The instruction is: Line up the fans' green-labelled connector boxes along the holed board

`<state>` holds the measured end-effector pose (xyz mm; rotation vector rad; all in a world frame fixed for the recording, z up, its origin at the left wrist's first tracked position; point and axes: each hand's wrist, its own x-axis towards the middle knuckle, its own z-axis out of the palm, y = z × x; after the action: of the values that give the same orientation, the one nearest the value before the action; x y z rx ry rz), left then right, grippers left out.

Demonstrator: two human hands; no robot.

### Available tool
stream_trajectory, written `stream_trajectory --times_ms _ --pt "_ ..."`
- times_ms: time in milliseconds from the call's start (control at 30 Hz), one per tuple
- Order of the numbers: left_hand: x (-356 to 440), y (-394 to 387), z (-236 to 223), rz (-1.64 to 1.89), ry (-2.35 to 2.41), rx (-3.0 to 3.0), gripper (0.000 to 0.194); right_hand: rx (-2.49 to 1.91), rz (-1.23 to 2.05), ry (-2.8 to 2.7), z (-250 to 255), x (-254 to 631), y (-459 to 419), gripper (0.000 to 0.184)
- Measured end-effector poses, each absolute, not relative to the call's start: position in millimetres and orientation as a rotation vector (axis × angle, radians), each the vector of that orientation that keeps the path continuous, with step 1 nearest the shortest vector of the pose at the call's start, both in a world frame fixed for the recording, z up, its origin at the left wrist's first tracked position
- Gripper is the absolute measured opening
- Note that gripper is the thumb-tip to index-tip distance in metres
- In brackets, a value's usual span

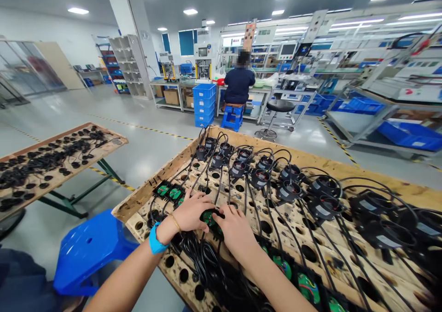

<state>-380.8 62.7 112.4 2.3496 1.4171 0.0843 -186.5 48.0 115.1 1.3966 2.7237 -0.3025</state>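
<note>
Both hands meet over one green circuit board in a black housing (208, 217), near the front left of a wooden tray (157, 170) full of holes. My left hand (189, 213), with a blue wristband, curls its fingers over the left side of this housing. On the right side, my right hand (235, 224) presses thumb and fingers against it. More green boards in black housings (175, 193) lie in the same row, to the left and right. Bundled black cables (207, 263) lie just in front of my hands.
Round black cabled units (239, 168) stand in rows along the tray's far side. A blue stool (91, 245) is at the left, by a second table (113, 142) covered with black parts. Ahead, a person (239, 84) sits at a bench beside stacked blue bins (204, 105).
</note>
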Motion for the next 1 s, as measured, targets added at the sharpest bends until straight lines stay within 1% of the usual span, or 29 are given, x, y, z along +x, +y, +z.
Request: stream_trajectory --times_ms 167,233,300,400,467,533,633,767,867,933,1000 --pt "-370.2 56.8 122.7 -0.029 1.439 2.528 0.069 1.358 -0.225 2.733 113.0 -189.3 47.9 0.041" --pt "-367.9 55.7 125.8 -0.077 1.458 2.567 0.069 1.334 -0.267 2.751 113.9 -187.6 51.8 0.04" --pt "-367.3 56.0 127.5 -0.102 1.457 2.586 0.071 1.329 -0.386 2.761 114.5 -183.7 56.9 0.038" --pt "-367.5 57.8 128.3 -0.128 1.456 2.591 0.074 1.35 -0.492 2.77 113.9 -178.0 61.9 0.05" --pt "-367.1 58.7 128.0 -0.147 1.467 2.597 0.073 1.367 -0.442 2.753 113.5 -177.8 61.1 0.054" --pt "-366.7 59.1 127.1 -0.148 1.478 2.609 0.072 1.358 -0.339 2.724 114.7 -180.9 57.3 0.052" --pt "-367.3 58.8 124.6 -0.114 1.48 2.609 0.072 1.306 -0.226 2.706 118.9 -187.3 49.2 0.051" --pt "-370.4 57.9 117.6 -0.063 1.44 2.584 0.068 1.333 -0.3 2.688 118.7 -190.2 39.5 0.049" --pt "-377.4 59.4 109.6 0.033 1.407 2.541 0.068 1.367 -0.297 2.674 108.3 -187.5 34.6 0.049" --pt "-387.5 61.4 106.0 0.147 1.34 2.471 0.075 1.381 -0.26 2.7 99.6 -183.7 32.8 0.055" --pt "-401.4 63.3 105.8 0.299 1.291 2.387 0.088 1.369 -0.232 2.732 93.3 -179.0 32.8 0.063"
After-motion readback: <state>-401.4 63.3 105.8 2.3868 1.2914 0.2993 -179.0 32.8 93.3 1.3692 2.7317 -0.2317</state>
